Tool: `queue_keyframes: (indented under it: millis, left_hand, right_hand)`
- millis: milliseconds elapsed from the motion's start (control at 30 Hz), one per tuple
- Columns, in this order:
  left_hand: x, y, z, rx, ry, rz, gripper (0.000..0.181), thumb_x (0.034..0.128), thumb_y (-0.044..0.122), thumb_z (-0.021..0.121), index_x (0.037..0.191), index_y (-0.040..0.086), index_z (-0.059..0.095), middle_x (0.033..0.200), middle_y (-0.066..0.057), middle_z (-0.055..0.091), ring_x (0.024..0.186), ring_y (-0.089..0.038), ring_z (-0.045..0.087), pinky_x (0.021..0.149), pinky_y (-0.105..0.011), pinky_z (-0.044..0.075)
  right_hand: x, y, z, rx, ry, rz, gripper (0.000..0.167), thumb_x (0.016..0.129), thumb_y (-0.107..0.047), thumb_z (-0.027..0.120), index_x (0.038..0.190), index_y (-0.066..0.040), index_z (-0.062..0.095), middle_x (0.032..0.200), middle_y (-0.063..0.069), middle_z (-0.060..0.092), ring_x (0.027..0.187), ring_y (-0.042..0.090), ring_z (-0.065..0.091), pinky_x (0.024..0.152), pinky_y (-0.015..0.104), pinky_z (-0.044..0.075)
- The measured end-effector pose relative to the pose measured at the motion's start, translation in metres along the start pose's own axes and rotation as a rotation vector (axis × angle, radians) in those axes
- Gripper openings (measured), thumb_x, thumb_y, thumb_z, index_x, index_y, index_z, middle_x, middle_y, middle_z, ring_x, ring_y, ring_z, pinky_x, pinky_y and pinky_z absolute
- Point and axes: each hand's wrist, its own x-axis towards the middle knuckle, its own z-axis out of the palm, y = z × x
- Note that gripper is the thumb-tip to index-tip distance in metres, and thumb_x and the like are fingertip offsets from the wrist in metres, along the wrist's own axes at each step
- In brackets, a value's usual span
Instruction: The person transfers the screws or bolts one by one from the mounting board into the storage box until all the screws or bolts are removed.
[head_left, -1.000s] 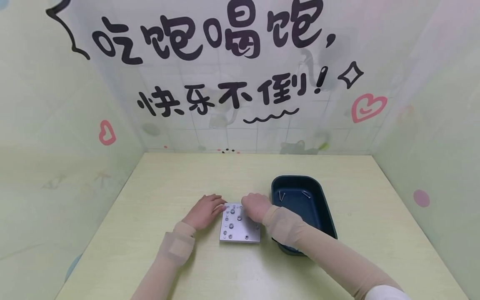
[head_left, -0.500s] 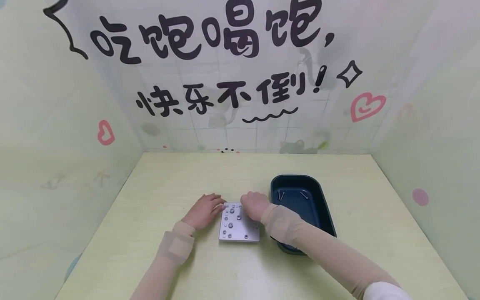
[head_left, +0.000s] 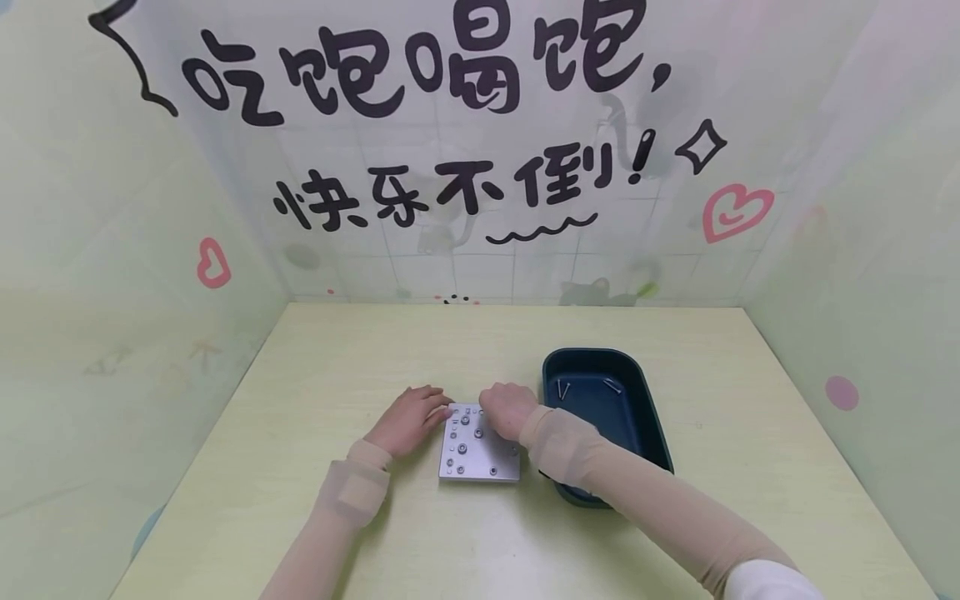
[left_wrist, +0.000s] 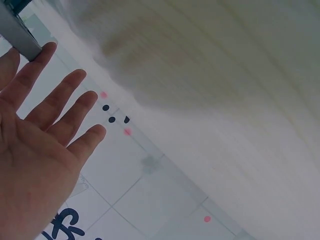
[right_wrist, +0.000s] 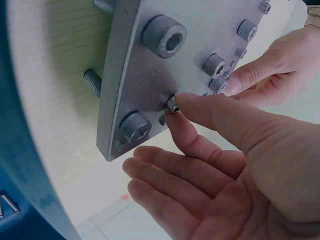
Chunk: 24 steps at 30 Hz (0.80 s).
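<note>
A silver metal plate [head_left: 491, 457] with several socket head screws set in its face stands in the middle of the table. My right hand [head_left: 512, 411] is at its far right corner. There the thumb and index finger pinch the head of a small screw [right_wrist: 172, 104] seated against the plate; its shank is hidden. The other right fingers extend loosely. My left hand [head_left: 407, 423] grips the plate's far left edge between thumb and index finger, and its other fingers spread outward. In the right wrist view, threaded screw ends [right_wrist: 92, 81] stick out behind the plate.
A dark blue tray [head_left: 655, 402] stands to the right of the plate, partly beneath my right forearm. Several loose screws [head_left: 564, 391] lie in it. The printed back wall [head_left: 513, 279] rises from the table's far edge, with side walls at left and right.
Both hands and the plate stay in nearly the same place. The whole head view shifts very slightly; no clear turn of the screw can be made out.
</note>
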Motion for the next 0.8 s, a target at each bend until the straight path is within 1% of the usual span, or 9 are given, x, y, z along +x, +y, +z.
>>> queue_keyframes:
  millis: [300, 533, 667, 800]
  left_hand:
    - [-0.0002, 0.0006, -0.0001, 0.002, -0.012, -0.01, 0.036, 0.1027, 0.032, 0.052, 0.125, 0.007, 0.065, 0.14, -0.02, 0.055, 0.137, -0.041, 0.044, 0.12, -0.059, 0.025]
    - [0.0001, 0.0016, 0.0, 0.003, -0.014, -0.006, 0.035, 0.1025, 0.031, 0.052, 0.125, 0.006, 0.065, 0.14, -0.02, 0.056, 0.137, -0.041, 0.045, 0.12, -0.059, 0.025]
    - [0.0006, 0.0019, -0.0001, 0.009, -0.011, -0.003, 0.035, 0.1025, 0.03, 0.052, 0.125, 0.007, 0.065, 0.139, -0.02, 0.056, 0.136, -0.041, 0.045, 0.12, -0.059, 0.026]
    - [0.0011, 0.0017, 0.0001, 0.01, -0.008, -0.003, 0.035, 0.1026, 0.031, 0.052, 0.125, 0.007, 0.065, 0.14, -0.02, 0.056, 0.137, -0.04, 0.045, 0.12, -0.059, 0.026]
  right_hand:
    - [0.0001, -0.0021, -0.0001, -0.073, 0.023, -0.022, 0.01, 0.093, -0.009, 0.065, 0.1, -0.011, 0.073, 0.084, 0.004, 0.072, 0.065, 0.014, 0.061, 0.059, 0.026, 0.057]
    - [0.0006, -0.0033, 0.0012, -0.125, 0.007, -0.01, 0.011, 0.093, -0.011, 0.067, 0.101, -0.012, 0.073, 0.085, 0.004, 0.072, 0.067, 0.015, 0.062, 0.06, 0.026, 0.058]
    - [-0.0001, -0.0043, 0.0012, -0.15, 0.005, -0.018, 0.011, 0.092, -0.012, 0.068, 0.102, -0.012, 0.073, 0.085, 0.004, 0.072, 0.065, 0.015, 0.061, 0.059, 0.026, 0.058]
    - [-0.0008, -0.0047, 0.0015, -0.153, 0.015, -0.022, 0.01, 0.092, -0.013, 0.069, 0.101, -0.012, 0.074, 0.083, 0.004, 0.072, 0.063, 0.014, 0.06, 0.057, 0.025, 0.057]
